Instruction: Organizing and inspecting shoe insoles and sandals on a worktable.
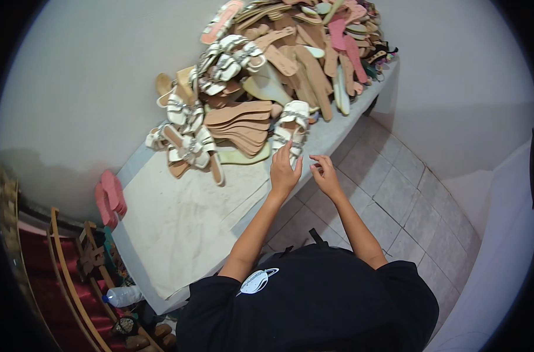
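Observation:
A pair of white strappy sandals (292, 120) lies at the table's right edge, in front of the heap of soles. My left hand (285, 176) is over the near end of these sandals, its fingers stretched out and apart; it hides part of them. Just to the right, my right hand (325, 176) hovers beyond the table edge, fingers loosely bent and apart, with nothing seen in it. Left of the sandals lies a fanned stack of tan insoles (240, 124). More white sandals (190, 146) are piled further left.
A large heap of tan soles (308, 70) and pink soles (352, 53) covers the far end of the table (179, 217). Pink soles (110, 196) hang at its left edge. A water bottle (123, 295) and a wooden rack (73, 270) are at lower left; tiled floor (390, 182) lies right.

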`<state>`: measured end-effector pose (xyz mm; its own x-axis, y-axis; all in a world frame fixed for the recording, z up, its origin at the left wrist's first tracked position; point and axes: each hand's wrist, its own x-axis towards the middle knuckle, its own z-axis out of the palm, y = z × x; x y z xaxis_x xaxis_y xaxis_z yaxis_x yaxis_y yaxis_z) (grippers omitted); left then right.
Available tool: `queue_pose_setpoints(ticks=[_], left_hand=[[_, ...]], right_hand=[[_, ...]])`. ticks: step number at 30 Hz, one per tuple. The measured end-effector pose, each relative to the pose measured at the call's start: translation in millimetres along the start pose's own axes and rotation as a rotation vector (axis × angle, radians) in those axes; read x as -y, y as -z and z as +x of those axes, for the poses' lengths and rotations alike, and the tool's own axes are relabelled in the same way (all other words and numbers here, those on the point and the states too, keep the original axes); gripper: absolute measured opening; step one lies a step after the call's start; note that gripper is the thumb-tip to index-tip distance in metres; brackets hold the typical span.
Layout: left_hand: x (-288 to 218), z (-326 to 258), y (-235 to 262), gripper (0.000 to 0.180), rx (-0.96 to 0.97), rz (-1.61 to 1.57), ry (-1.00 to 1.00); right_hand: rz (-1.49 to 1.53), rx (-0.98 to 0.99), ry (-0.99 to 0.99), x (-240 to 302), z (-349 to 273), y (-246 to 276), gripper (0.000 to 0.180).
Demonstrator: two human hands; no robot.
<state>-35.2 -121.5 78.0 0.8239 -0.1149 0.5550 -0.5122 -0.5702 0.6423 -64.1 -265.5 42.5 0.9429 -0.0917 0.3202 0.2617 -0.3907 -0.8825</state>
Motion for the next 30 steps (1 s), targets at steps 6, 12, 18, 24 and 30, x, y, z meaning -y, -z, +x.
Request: queue_pose_setpoints(ticks=[6,12,18,24,30], left_hand=[[-37,29,-87,0.049,0.061,-0.053,-0.006],[-47,76,-159,0.049,0.126,-0.102,-0.094],[-34,148,-230,0.050,0.125,-0.132,-0.086],[-23,261,-298,0.049,0.006,-0.116,-0.052],[-26,350,-341,0.047,-0.103,-0.042,-0.092]], right_hand=[[-0.034,-0.037,-0.040,-34,30,78,0.028],[-0.010,-0.177,-0.004,-79,80,123,0.028],[0.000,-0.169,-0.048,-123,150,161,0.028],[-0.113,-0.161,0.026,-157,260,217,0.028],[-0.048,-0.178,0.031,-194,350,244,0.028]])
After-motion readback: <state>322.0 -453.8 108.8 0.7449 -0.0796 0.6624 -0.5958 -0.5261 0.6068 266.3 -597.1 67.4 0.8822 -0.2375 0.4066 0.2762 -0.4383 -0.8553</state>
